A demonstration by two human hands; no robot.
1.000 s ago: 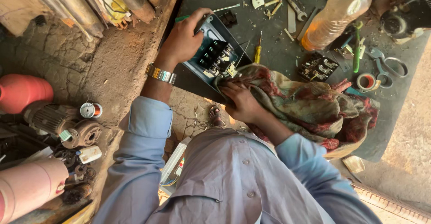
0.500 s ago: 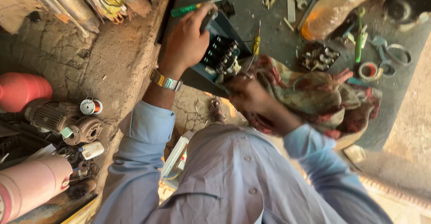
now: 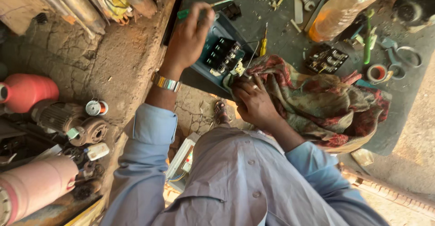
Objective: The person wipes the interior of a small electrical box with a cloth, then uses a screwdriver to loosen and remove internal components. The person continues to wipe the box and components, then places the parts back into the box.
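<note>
Dark, littered bench (image 3: pixel 281 44) beside a cracked earthen floor (image 3: pixel 113 58): the left hand (image 3: pixel 190 38) grips the blue-grey metal switch box (image 3: pixel 222 53), the right hand (image 3: pixel 253 101) clutches the red patterned cloth (image 3: pixel 317 99).

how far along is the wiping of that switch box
Done: the switch box sits open on the bench, black terminals exposed. In hand: the left hand steadies its far edge while the right hand presses the patterned rag against its near corner. Left: how clean it is cannot be judged; tools lie scattered around.
</note>
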